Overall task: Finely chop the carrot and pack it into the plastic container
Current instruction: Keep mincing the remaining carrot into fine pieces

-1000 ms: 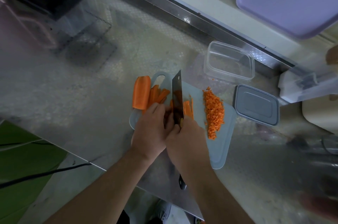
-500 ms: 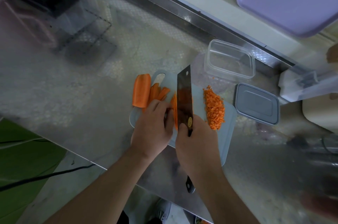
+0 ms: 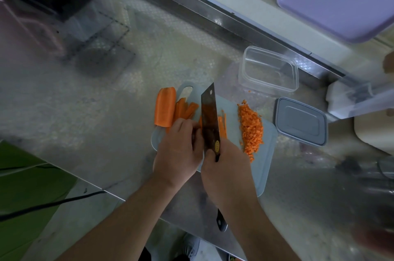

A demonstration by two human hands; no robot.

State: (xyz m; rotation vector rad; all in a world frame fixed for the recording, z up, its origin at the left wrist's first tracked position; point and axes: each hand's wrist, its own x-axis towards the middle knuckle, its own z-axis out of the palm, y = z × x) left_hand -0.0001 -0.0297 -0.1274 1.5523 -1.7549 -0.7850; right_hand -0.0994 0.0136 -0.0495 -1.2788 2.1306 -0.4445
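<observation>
Gripping the dark handle of a broad rectangular cleaver (image 3: pixel 210 118), the right hand (image 3: pixel 226 167) holds the blade edge-down over thin orange carrot strips (image 3: pixel 222 126) on a pale blue plastic cutting board (image 3: pixel 266 167). The left hand (image 3: pixel 178 150) sits just beside the blade's left face with its fingers curled down onto the strips — knuckles near the steel; what lies under the fingertips is hidden.

On the board's far left corner lies a large uncut carrot half (image 3: pixel 165 109), with a few thicker carrot slabs (image 3: pixel 185 108) beside it. To the right of the blade, a long heap of finely diced carrot (image 3: pixel 250 128) runs along the board.

Beyond the board stands a clear rectangular plastic container (image 3: pixel 268 70) — open, nothing orange inside. Its grey lid (image 3: pixel 301 121) lies flat just right of the board on the metal counter (image 3: pixel 106 94).
</observation>
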